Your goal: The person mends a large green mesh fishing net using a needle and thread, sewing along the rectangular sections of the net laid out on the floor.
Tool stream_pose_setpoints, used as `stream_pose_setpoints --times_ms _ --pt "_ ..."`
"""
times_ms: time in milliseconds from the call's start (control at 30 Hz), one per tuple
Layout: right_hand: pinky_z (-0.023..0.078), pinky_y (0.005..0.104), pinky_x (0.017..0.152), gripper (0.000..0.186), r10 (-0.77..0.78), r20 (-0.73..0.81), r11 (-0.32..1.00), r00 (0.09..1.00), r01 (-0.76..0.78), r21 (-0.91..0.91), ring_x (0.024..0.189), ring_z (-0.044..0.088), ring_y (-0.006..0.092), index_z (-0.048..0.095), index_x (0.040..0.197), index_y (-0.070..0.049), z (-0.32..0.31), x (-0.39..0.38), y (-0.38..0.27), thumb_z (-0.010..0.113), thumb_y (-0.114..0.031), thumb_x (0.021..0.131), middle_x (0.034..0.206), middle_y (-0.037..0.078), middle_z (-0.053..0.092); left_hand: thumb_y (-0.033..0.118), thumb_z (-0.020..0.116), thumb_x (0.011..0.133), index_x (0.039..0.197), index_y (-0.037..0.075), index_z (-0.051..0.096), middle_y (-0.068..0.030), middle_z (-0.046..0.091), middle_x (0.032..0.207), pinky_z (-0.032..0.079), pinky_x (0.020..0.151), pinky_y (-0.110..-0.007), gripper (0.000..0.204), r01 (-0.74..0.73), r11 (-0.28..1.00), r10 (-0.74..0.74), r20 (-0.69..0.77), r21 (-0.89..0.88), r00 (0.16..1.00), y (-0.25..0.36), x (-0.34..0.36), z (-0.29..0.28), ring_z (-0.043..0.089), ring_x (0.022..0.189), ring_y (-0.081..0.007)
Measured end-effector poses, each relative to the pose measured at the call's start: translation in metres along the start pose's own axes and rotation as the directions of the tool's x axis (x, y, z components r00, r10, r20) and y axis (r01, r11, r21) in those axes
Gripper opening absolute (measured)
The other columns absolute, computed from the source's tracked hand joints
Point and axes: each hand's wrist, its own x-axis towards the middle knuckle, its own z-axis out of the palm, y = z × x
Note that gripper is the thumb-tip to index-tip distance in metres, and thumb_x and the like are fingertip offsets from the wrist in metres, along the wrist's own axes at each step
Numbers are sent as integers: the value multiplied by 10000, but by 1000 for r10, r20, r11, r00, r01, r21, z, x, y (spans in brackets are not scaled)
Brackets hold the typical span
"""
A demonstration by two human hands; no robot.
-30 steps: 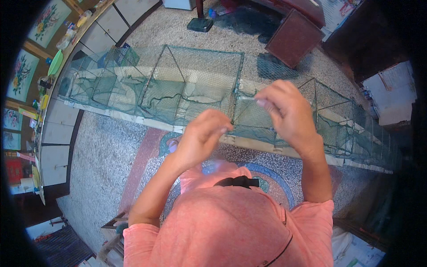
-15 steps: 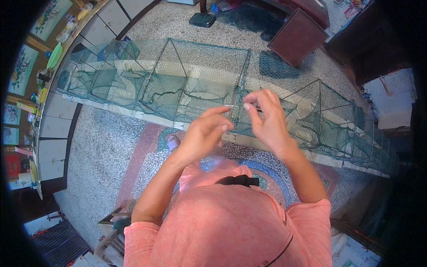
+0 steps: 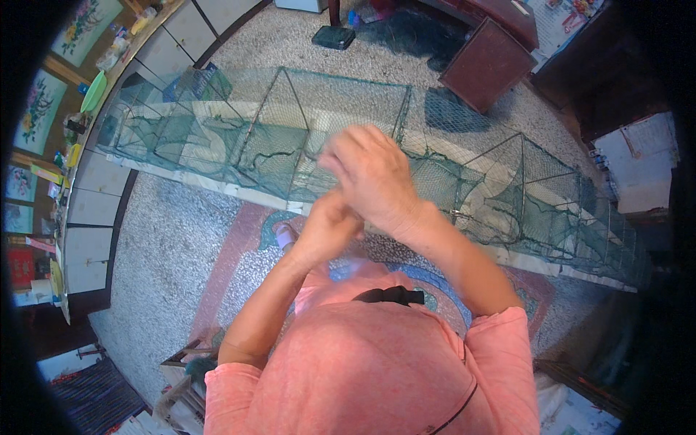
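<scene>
Across a long, pale surface (image 3: 250,196) stretches a rod-framed green netting trap (image 3: 257,156); above its near side the right hand (image 3: 371,177) overlaps the left hand (image 3: 326,232) in view, fingers curled inward on both, though blur means I cannot tell whether they pinch anything; speckled terrazzo floor (image 3: 170,246) spreads around, with white cabinets (image 3: 101,177) curving along the left and a reddish-brown wooden panel (image 3: 489,65) beyond the trap.

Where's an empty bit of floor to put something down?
The floor is bare between the white cabinets and the pink stripe, nearer than the net; also between the net and the dark box. It's crowded where the right hand overlaps the left hand in view, over the net, and around the green basin.
</scene>
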Motion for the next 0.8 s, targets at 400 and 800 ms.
stream_pose_setpoints --times_ms 400,800 --pt "542 327 583 206 -60 -471 374 880 457 807 628 553 154 492 1147 -46 -119 13 -3 419 -134 976 753 77 526 103 538 909 1279 23 341 -136 384 1403 463 567 -217 427 57 976 -57 5 -212 998 20 1 0 536 624 -76" --pt "460 289 699 77 290 -138 920 947 -236 312 784 556 144 561 918 -40 -129 -20 -2 598 -56 853 850 38 555 66 540 912 929 13 639 -15 514 838 401 533 -203 114 -254 915 253 46 314 966 60 7 3 474 608 -62"
